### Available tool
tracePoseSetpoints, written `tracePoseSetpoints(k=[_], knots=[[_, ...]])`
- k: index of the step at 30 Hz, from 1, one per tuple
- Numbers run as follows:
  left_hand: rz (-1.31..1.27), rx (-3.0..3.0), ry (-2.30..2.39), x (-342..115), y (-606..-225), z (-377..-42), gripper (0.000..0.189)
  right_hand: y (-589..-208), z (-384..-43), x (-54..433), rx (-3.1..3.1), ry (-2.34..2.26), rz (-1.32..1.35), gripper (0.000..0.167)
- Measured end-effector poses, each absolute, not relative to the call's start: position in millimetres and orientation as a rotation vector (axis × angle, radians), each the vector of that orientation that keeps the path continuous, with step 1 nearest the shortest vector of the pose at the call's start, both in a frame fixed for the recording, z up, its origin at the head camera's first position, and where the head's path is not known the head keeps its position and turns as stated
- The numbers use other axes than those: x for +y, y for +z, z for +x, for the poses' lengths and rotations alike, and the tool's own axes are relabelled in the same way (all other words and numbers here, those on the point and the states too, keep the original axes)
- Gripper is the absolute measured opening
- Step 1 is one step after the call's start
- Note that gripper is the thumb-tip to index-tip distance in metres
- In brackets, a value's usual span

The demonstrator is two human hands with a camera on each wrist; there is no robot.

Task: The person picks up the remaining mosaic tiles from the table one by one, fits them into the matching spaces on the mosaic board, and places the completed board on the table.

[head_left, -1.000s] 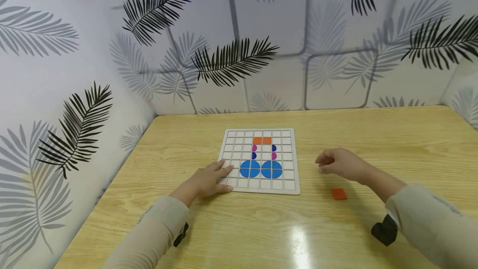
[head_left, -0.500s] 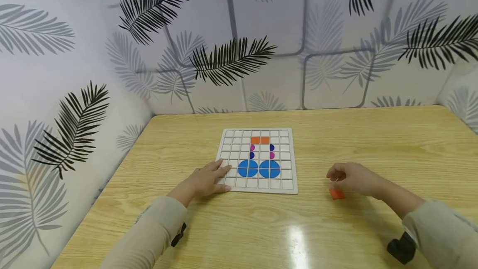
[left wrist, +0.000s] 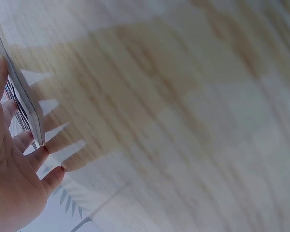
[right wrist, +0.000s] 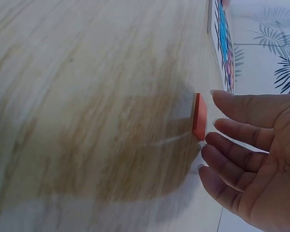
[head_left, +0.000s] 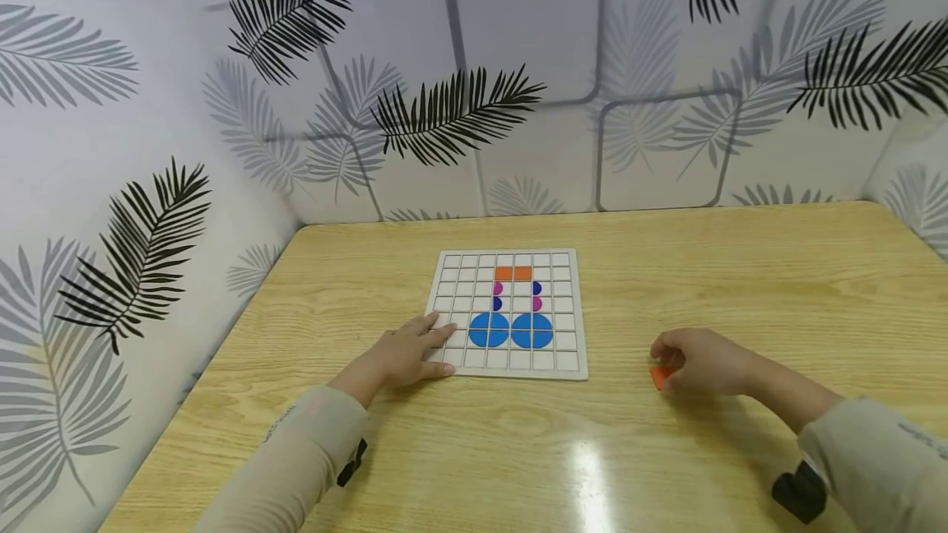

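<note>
A white grid board (head_left: 566, 342) lies on the table. My left hand (head_left: 407, 354) rests on its left edge with fingers spread; in the left wrist view the fingers of that hand (left wrist: 14, 179) touch the board's rim. To the board's right, my right hand (head_left: 707, 362) is over a small orange-red square tile (head_left: 658, 377), partly covering it. From the right wrist, the tile (right wrist: 199, 118) shows flat on the table, thumb and loosely bent fingers close around it but not visibly pinching it.
On the board sit orange squares (head_left: 522, 273), blue circles (head_left: 489, 340) split by grid lines, and small magenta and dark blue half-circles (head_left: 536, 288). The wooden table (head_left: 741, 270) runs back to a leaf-patterned wall (head_left: 533, 155).
My right hand has come down and nearer, from beyond the orange-red tile to right over it. The left hand has stayed on the board. The view has shifted slightly.
</note>
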State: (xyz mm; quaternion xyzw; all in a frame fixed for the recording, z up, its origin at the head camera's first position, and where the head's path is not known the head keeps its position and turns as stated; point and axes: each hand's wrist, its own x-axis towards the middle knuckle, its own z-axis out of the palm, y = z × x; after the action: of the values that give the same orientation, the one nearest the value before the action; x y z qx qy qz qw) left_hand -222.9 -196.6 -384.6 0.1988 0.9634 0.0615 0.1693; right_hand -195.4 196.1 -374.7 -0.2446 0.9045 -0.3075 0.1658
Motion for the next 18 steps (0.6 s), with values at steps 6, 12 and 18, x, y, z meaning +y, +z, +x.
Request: tracePoseSetpoints(k=[6,12,18], knots=[[0.571,2.745,0.174,-196.3,-385.0,-222.1,0.065,-378.5,-194.3,194.1,2.65,-0.791,-0.743,0.024],[0.561,2.743,0.183,-196.1,-385.3,-221.4,0.065,-381.0,-193.8,193.3,2.687,-0.749,-0.788,0.02],[0.562,2.737,0.188,-196.2,-383.7,-221.6,0.065,-380.8,-192.5,193.9,2.708,-0.755,-0.794,0.02]])
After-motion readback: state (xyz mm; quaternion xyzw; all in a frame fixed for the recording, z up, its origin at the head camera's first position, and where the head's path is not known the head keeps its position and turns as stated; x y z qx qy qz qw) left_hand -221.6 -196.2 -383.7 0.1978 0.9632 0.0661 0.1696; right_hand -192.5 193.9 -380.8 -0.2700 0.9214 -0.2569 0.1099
